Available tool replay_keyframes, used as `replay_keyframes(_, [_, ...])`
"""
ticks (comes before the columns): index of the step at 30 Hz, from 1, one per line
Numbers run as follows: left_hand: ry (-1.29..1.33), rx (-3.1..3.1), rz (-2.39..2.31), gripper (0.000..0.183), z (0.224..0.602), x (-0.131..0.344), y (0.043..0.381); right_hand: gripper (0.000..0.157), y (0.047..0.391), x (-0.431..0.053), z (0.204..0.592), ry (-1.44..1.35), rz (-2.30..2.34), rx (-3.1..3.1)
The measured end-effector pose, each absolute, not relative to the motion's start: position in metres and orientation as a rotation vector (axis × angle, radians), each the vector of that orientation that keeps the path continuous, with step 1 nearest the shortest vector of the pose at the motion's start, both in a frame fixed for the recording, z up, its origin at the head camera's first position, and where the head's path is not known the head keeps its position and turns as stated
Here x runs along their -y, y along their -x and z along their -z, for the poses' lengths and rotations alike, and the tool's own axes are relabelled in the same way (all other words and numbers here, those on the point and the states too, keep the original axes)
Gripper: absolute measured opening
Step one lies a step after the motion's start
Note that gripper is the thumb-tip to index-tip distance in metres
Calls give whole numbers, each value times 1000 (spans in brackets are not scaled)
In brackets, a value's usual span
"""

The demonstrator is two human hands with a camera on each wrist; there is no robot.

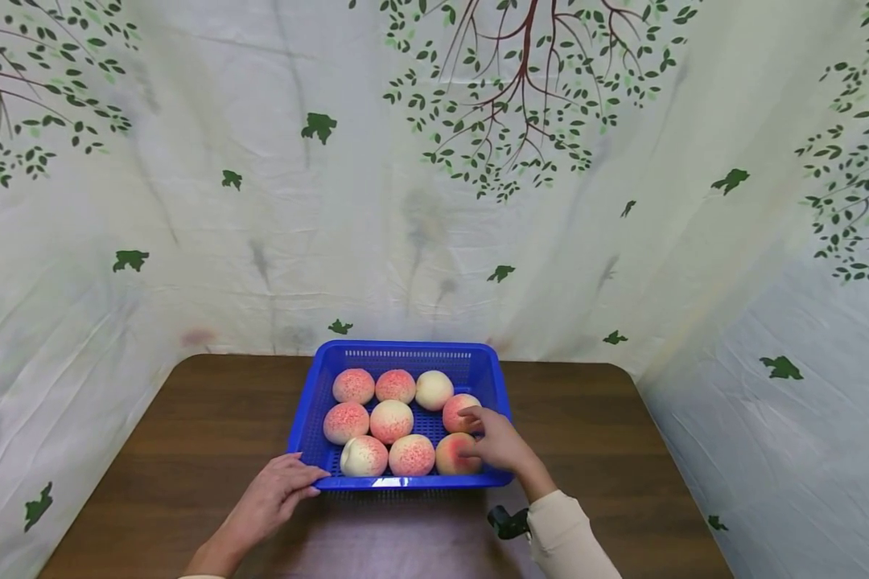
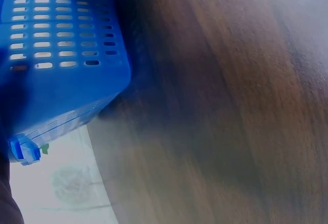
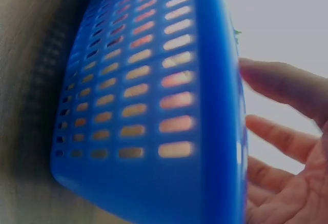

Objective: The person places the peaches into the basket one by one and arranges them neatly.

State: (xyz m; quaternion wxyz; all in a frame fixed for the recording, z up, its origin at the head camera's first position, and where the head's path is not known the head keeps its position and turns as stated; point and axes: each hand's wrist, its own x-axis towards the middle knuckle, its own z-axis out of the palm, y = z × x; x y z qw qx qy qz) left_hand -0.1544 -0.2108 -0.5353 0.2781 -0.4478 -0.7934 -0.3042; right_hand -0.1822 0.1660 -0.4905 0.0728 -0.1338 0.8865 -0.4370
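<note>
A blue plastic basket (image 1: 304, 418) with slotted walls sits on the table and holds several peaches (image 1: 391, 420), pink-red and cream. At its front left corner, my left hand (image 1: 278, 490) holds the rim, fingers over it and thumb in front. Only a dark edge of that hand shows in the left wrist view. My right hand (image 1: 503, 441) reaches over the right rim with fingers spread. Its fingertips lie at the right-hand peach (image 1: 459, 408) and the front right peach (image 1: 452, 455). In the right wrist view, the basket wall (image 3: 128, 80) hides the fingertips of the right hand (image 3: 287, 147).
The brown wooden table (image 1: 579, 426) extends on both sides of the basket. Behind it hangs a pale cloth (image 1: 405, 241) printed with branches and green leaves. A small black device (image 1: 507, 523) is at the right wrist, beside the cream sleeve (image 1: 568, 535).
</note>
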Motion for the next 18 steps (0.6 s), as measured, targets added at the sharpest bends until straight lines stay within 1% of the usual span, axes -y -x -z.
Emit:
replay_keyframes(2, [1201,2145,810,28,534,212,154,50,180,-167,486,377,1425,-2611])
replay_keyframes(3, [1199,2157,805,23,533,212,154,48,178,-167,480,361,1476,-2574])
replay_keyframes(5, [1187,2203,793,16,531,213,154,48,178,-169,479,331,1578,-2508])
replay_keyframes(9, [1152,2338,772,30,523,211,152,47,180,-180,485,294,1749,-2386])
replay_keyframes(10, [1142,2370,766,28,521,211,152,47,181,-184,491,294,1789,-2361])
replay_keyframes(14, [1073,2512,821,23,513,207,150,49,179,-194,488,258,1900,-2253])
replay_keyframes(18, [937,2645,900,25,503,202,149,48,177,-202,481,223,1904,-2268])
